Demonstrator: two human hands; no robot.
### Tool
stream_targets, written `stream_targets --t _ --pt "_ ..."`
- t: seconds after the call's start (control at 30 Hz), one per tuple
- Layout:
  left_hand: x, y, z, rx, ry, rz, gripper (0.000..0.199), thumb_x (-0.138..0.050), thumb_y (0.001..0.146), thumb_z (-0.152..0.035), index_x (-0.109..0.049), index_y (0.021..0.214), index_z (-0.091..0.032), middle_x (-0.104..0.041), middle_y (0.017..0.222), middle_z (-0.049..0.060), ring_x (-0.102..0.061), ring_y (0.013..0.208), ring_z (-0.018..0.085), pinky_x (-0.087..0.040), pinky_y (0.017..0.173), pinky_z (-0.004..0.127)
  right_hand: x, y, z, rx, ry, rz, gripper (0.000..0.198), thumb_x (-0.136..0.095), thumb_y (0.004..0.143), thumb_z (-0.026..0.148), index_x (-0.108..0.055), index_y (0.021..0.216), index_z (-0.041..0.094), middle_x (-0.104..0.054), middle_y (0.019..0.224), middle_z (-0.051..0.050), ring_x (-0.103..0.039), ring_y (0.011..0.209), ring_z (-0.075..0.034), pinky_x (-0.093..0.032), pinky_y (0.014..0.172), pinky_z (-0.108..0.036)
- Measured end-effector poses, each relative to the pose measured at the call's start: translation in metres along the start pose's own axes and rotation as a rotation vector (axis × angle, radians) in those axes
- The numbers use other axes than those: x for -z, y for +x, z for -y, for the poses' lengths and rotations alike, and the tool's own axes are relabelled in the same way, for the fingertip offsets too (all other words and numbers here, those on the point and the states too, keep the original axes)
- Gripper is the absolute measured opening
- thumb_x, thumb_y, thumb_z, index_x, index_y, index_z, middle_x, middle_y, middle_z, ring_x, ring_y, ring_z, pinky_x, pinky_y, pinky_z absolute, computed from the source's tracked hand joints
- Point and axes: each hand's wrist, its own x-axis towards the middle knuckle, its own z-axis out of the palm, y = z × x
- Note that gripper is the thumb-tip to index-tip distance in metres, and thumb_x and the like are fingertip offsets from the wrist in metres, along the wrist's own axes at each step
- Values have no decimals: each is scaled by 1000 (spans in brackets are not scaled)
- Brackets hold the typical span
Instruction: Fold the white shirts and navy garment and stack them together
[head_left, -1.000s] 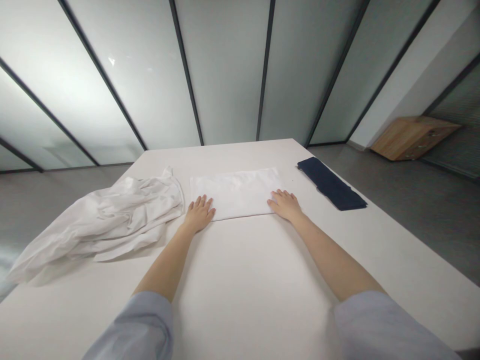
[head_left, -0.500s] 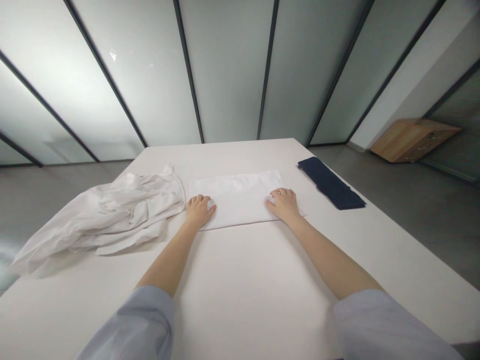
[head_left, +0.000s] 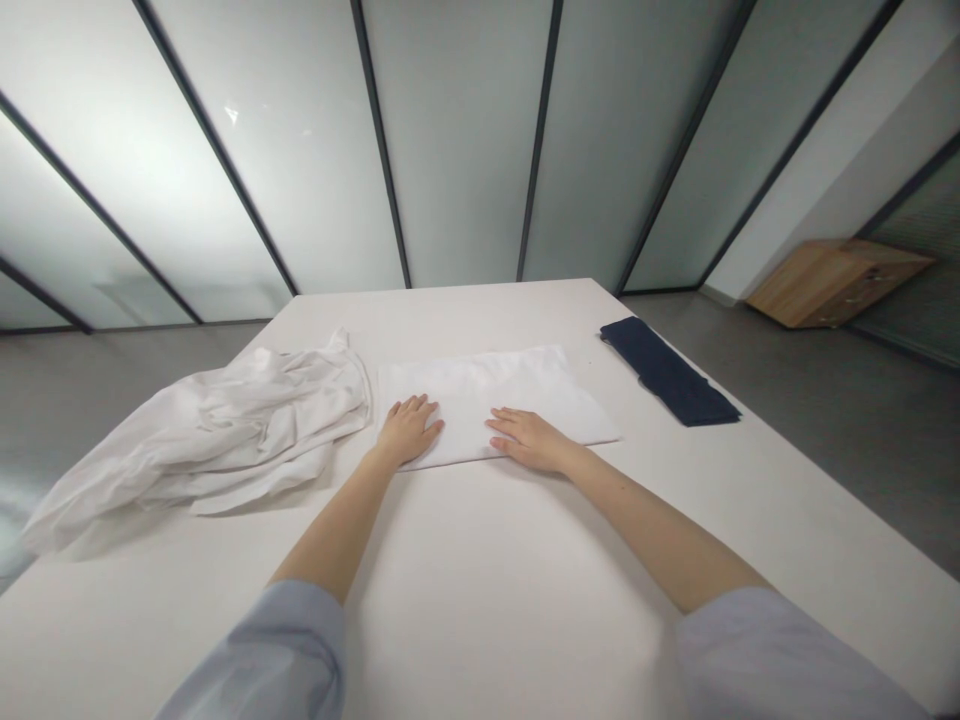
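A white cloth, folded into a flat rectangle, lies in front of me on the white table. My left hand rests on its left end, palm down, fingers apart. Nearer the middle, my right hand lies flat on the near part of the same cloth, its fingers stretched out to the left. Neither hand grips anything. What kind of cloth it is cannot be told. Left of it, a loose heap of crumpled white fabric reaches toward the table's left edge.
A folded dark navy cloth lies near the right edge of the white table. Beyond the table stand frosted glass panels with dark frames. A wooden cabinet stands on the grey floor at the far right.
My right hand has slid left from the cloth's right end toward its middle and flattened, leaving the right corner uncovered. The left hand has shifted slightly right, its fingers more stretched out.
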Motion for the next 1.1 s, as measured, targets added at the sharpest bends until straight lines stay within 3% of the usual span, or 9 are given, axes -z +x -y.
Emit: stream_targets --t 0.1,0.17,0.3,0.47,0.63,0.77,0.9,1.03,1.1 --pt "9 2 -13 35 31 -11 46 -38 95 -49 -58 127 -23 -56 138 10 -50 127 26 -28 113 47 9 11 7 -43 -15 4 49 -34 98 44 -61 131 21 -59 136 -8 -52 127 -24 -36 108 -38" --pt "15 10 -26 38 38 -36 47 -37 95 -47 -55 130 -21 -52 141 12 -49 128 27 -30 112 46 15 27 9 -96 -53 -30 46 -35 97 38 -60 131 19 -62 131 -10 -56 122 -24 -38 105 -38" --pt "16 44 -50 12 11 -61 55 -30 97 -42 -35 148 -21 -30 157 11 -32 141 28 -30 112 45 19 73 1 -229 -139 -128 48 -37 96 27 -50 140 18 -46 148 -11 -40 136 -25 -31 110 -38" --pt "-5 83 -62 73 -31 -16 57 -21 98 -42 -32 150 -22 -29 158 12 -27 144 29 -26 113 48 2 111 -20 -373 -149 -49 53 -29 99 36 -37 149 20 -32 156 -12 -29 143 -29 -23 114 -46" --pt "-18 89 -39 145 -39 11 69 -21 94 -59 -31 151 -23 -26 159 11 -22 146 31 -22 115 51 -6 107 -51 -427 -128 -25 60 -27 98 50 -33 150 22 -26 159 -11 -23 145 -29 -19 115 -47" --pt "-13 81 3 279 -45 47 77 -22 90 -66 -30 152 -21 -22 160 12 -18 147 33 -20 115 53 6 81 -98 -609 -128 -15 65 -24 97 55 -31 151 20 -23 160 -11 -21 145 -31 -19 114 -50" --pt "-8 69 36 377 -24 43 74 -21 92 -62 -29 152 -20 -23 159 14 -21 146 34 -21 115 54 16 56 -133 -750 -134 -24 67 -22 97 53 -29 152 16 -21 160 -13 -21 145 -33 -20 114 -52" --pt "-8 56 37 395 27 17 74 -24 93 -60 -27 153 -15 -23 158 17 -21 145 34 -22 115 53 17 49 -139 -732 -148 -35 66 -21 97 50 -30 152 14 -22 160 -14 -23 144 -32 -21 113 -52" --pt "-8 49 30 321 76 -58 72 -26 94 -57 -27 152 -15 -23 158 17 -20 146 33 -20 116 52 17 49 -136 -727 -165 -48 66 -24 97 50 -33 150 13 -24 158 -16 -25 143 -33 -21 113 -53"
